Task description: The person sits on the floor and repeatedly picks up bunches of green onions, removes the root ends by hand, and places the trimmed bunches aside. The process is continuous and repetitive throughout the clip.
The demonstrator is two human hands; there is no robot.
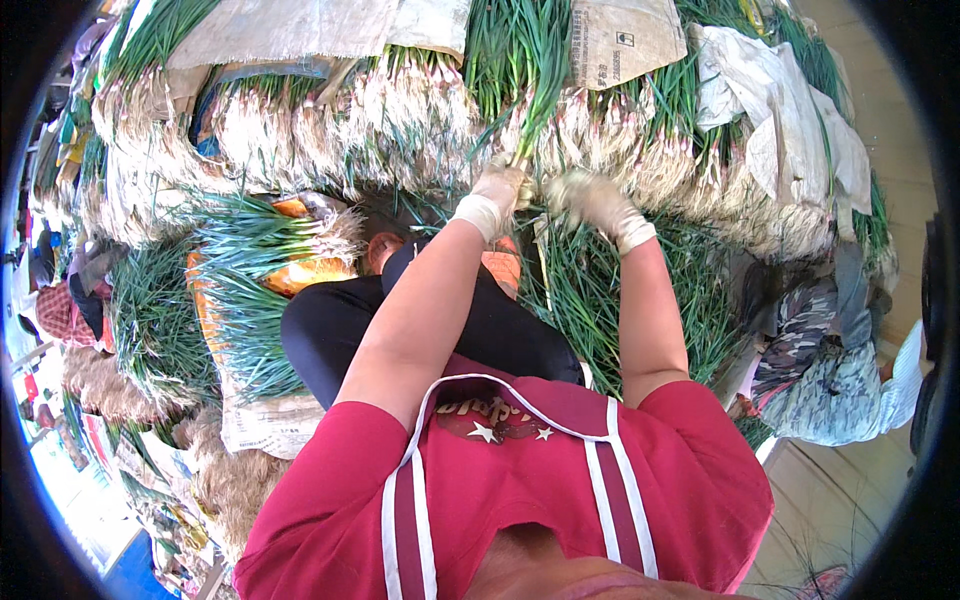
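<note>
My left hand (501,191), in a pale glove with a white band at the wrist, grips a small bunch of green onions (537,124) near its root end; the green leaves point away from me. Just to its right is my right hand (592,201), gloved alike and blurred; whether it holds anything cannot be made out. Behind both hands runs a long heap of green onions (420,112) with the pale roots towards me. Loose green leaves (592,285) lie below my right hand. A sorted pile of green onions (259,247) lies to the left of my knees.
Woven sacks (300,30) and a printed sack (626,37) partly cover the heap. Another pile of greens (154,315) lies at the left. A person in camouflage-patterned clothes (817,375) is close by on the right; another person in a checked garment (64,311) is at far left.
</note>
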